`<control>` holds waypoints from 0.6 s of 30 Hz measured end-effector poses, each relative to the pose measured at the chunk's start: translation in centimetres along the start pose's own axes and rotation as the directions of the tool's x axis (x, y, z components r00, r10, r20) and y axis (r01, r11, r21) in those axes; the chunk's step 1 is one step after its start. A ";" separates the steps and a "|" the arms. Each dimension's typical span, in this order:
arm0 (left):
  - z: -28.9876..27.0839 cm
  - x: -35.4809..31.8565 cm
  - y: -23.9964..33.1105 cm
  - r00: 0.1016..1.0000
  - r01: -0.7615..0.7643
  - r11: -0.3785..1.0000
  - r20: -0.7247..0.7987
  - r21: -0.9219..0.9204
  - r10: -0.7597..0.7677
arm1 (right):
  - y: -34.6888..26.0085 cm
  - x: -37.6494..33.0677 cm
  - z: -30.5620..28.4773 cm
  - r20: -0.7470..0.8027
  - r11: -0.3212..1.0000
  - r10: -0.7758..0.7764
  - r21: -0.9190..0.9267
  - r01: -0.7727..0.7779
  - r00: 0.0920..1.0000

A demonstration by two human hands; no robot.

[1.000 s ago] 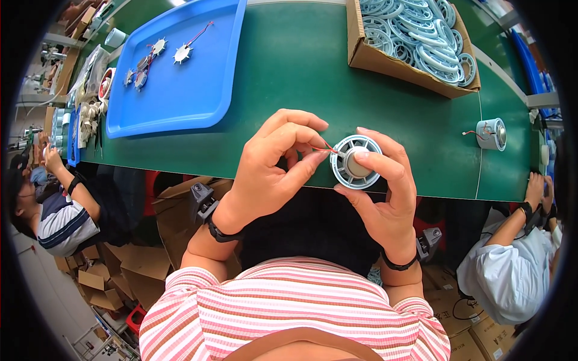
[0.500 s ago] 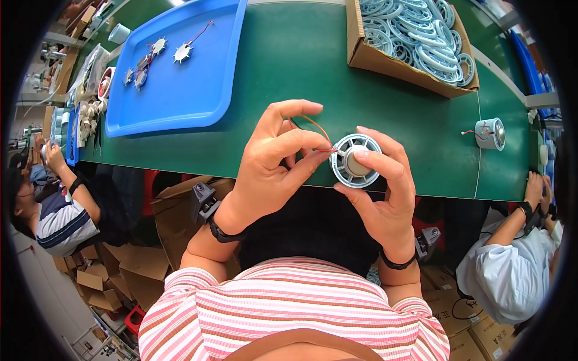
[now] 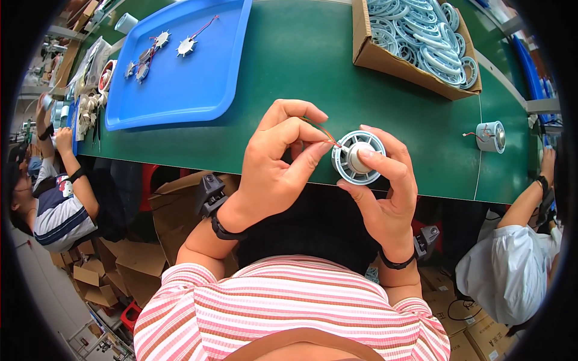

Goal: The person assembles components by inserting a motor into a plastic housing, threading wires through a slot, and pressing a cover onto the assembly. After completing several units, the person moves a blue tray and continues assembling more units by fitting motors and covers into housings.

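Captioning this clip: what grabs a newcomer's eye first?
Probably the blue tray at upper left, with small wired discs on it, and the box heaped with pale-blue rings at upper right. Next, mid-picture, the right hand holds a spoked part while the left hand pinches wires at its rim.

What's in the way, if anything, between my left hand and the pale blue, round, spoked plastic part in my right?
Nothing visible: your left hand pinches thin reddish wires right beside the rim of the pale blue, round, spoked plastic part with a pale hub, which your right hand holds.
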State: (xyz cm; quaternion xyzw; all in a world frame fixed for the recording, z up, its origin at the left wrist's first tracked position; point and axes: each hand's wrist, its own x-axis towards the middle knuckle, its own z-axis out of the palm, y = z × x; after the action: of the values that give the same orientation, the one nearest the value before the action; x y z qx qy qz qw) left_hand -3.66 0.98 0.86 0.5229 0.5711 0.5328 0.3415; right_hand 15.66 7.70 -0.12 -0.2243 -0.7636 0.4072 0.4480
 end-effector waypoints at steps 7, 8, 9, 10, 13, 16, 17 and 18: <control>0.1 0.1 -0.4 0.999 -0.015 1.000 -0.029 0.022 0.015 | 0.0 0.6 -0.4 0.057 0.996 -0.038 -0.076 0.042 0.998; -0.1 0.1 -0.4 0.999 -0.022 1.000 -0.025 0.022 0.023 | -0.1 0.7 -0.6 0.081 0.995 -0.043 -0.086 0.050 0.996; -0.3 0.1 0.1 0.999 -0.029 0.999 -0.025 0.027 0.030 | -0.2 0.7 -0.7 0.076 0.995 -0.051 -0.085 0.057 0.996; -0.5 0.0 0.6 0.999 -0.053 0.993 0.001 0.105 0.053 | -0.3 0.7 -0.9 0.079 0.994 -0.054 -0.088 0.061 0.995; -1.9 0.5 3.3 0.993 -0.119 0.952 0.039 0.281 0.112 | 0.0 1.0 -1.6 0.083 0.992 -0.095 -0.079 0.102 0.992; -3.8 1.5 7.5 0.969 -0.229 0.830 0.037 0.509 0.245 | 0.6 1.1 -4.7 -0.005 0.976 -0.021 -0.215 0.019 1.000; -4.6 2.3 7.4 0.964 -0.240 0.822 0.031 0.517 0.263 | 0.7 1.1 -6.0 -0.054 0.939 0.044 -0.339 -0.060 0.998; -6.0 4.0 7.2 0.956 -0.264 0.718 0.075 0.643 0.284 | 0.7 1.2 -7.0 -0.109 0.885 0.101 -0.444 -0.139 0.989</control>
State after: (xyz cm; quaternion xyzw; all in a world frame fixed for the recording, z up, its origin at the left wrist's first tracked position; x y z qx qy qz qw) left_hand -8.53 2.45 9.66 0.6792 0.6405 0.3548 0.0492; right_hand 21.15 11.89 1.71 -0.3853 -0.8027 0.2365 0.3890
